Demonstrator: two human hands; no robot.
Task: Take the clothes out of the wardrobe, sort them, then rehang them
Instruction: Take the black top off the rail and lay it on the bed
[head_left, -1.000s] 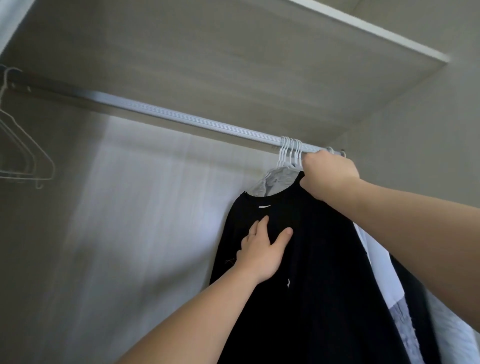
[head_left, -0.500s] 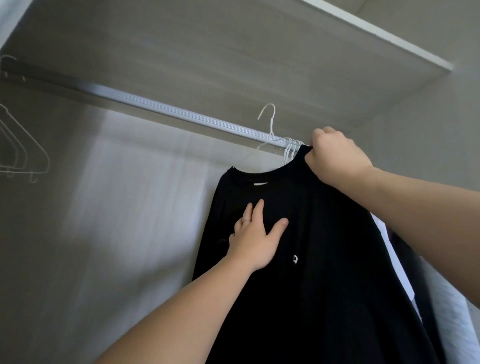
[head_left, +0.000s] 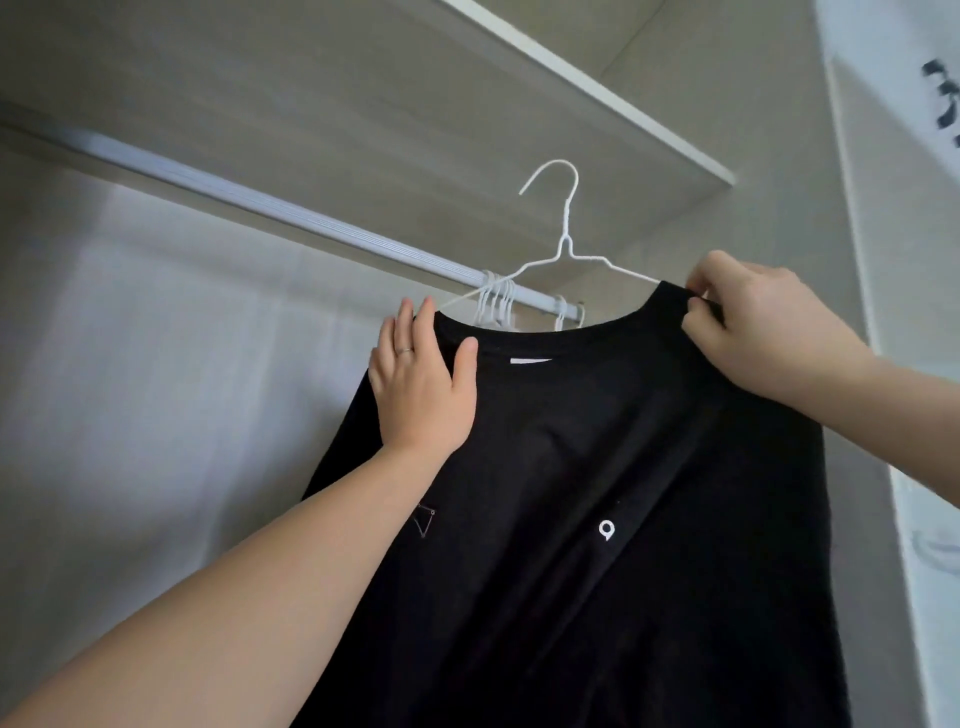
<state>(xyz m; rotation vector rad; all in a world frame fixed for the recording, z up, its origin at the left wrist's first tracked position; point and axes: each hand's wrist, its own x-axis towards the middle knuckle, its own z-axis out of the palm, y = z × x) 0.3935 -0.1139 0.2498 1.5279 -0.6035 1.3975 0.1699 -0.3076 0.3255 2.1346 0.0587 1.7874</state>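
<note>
Black shirt (head_left: 597, 493): on white wire hanger (head_left: 563, 249), held up near the viewer, in front of the wardrobe rail (head_left: 270, 205); hanger hook free of the rail, raised above it. Small white mark on chest at right, faint triangular outline at left, white label inside the collar.

Left hand (head_left: 421, 384): forearm rising from lower left, palm laid flat on the shirt's left shoulder, fingers straight and pointing up, thumb spread right toward the collar. Ring on one finger. Grip wide, pressing the cloth, not closed around anything.

Right hand (head_left: 763, 322): forearm entering from the right edge, wrist bent, fingertips pinched narrow on the shirt's right shoulder by the end of the hanger arm. Grip holding cloth; contact with the wire beneath cannot be told.

Other hangers (head_left: 496, 304): bunch of white hooks on the rail, far right end, behind the collar.

Shelf (head_left: 597, 98): above the rail, pale edge running diagonally.
</note>
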